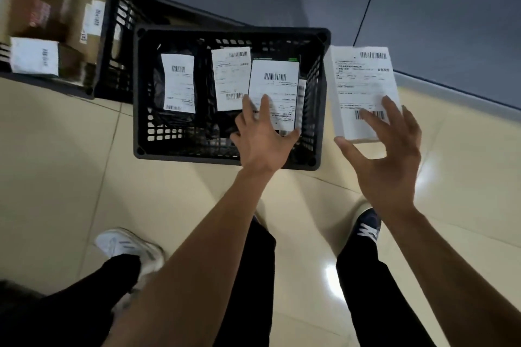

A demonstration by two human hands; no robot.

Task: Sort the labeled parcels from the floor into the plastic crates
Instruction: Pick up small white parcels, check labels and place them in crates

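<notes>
Head view looks down on two black plastic crates on the tiled floor (70,155). One crate (225,153) sits in the middle and holds three parcels with white barcode labels; the second crate (107,36), at upper left and touching it, holds brown cardboard boxes (48,17) with three white labels showing. Left hand (260,135) reaches into the middle crate, its fingers (265,104) spread and laid on the rightmost flat parcel (275,84); whether the thumb grips its edge cannot be told. Right hand (390,160) holds one white labelled box (362,84) just outside the crate's right wall, fingers spread over the label, thumb at its near edge.
</notes>
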